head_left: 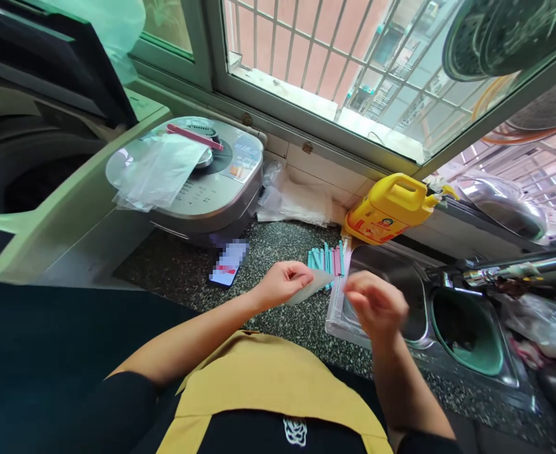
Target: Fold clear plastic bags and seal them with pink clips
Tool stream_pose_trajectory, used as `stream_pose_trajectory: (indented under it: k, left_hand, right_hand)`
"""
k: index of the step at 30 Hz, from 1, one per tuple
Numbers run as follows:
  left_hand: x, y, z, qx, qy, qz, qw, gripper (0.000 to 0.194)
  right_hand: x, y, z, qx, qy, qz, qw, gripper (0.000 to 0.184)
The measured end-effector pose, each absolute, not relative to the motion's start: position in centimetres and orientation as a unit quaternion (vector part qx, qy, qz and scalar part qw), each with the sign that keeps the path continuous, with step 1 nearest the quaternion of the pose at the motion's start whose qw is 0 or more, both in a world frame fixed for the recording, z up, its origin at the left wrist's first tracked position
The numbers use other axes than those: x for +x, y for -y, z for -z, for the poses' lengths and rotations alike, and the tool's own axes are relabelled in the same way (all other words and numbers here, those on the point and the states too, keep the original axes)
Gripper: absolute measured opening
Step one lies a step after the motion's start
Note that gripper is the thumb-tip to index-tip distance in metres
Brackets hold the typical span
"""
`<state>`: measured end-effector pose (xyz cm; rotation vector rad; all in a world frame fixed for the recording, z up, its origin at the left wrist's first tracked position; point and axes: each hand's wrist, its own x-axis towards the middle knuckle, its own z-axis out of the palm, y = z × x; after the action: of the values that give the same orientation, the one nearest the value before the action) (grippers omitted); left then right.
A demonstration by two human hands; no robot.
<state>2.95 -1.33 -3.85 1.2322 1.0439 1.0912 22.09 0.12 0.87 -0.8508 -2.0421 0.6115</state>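
Facing a speckled dark stone counter (278, 236), a person in a yellow apron (263, 378) over a black top holds both bare hands out above its near side. At far left, a pale appliance (93, 202) stands with its dark lid (55, 57) raised. Beside it, a silver-gray rice cooker (207, 195) carries a loose pile of translucent plastic bags (159, 176) and a long pink plastic clip (195, 136). A phone (228, 263), its lit screen partly pixelated, lies on the counter just in front of the cooker, while more clear plastic packaging (297, 198) rests to the cooker's right, near the wall. At center, the left hand (285, 285) pinches the left end of a small translucent plastic sheet or bag (312, 288) between thumb and curled fingers, above the counter. Behind the piece, teal and pink plastic sticks (328, 255) lie side by side at the sink's left edge. The right hand (377, 302), blurred, hovers over the sink's near-left corner with fingers curled, close to the piece's right end; whether it grips or touches it cannot be told. Beyond, a yellow plastic jug (386, 208) stands at the far edge of the stainless steel sink (413, 284). Farther right, a green basin (467, 334) sits in the second bowl.
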Motion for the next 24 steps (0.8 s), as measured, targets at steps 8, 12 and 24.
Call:
stream_pose_trajectory:
  k: [8, 12, 24]
  left_hand:
    - [2.7, 1.8, 4.3, 0.558, -0.438, -0.435, 0.555, 0.029]
    - [2.3, 2.0, 4.8, 0.55, -0.444, -0.448, 0.547, 0.034]
    - [2.5, 3.8, 7.7, 0.469, -0.506, -0.418, 0.591, 0.036]
  right_hand:
    - [19.9, -0.9, 1.7, -0.374, 0.842, -0.225, 0.318, 0.015]
    - [20.0, -0.5, 2.4, -0.403, 0.805, -0.27, 0.34, 0.009]
    - [19.7, 1.6, 6.4, -0.507, 0.61, -0.479, 0.377, 0.027]
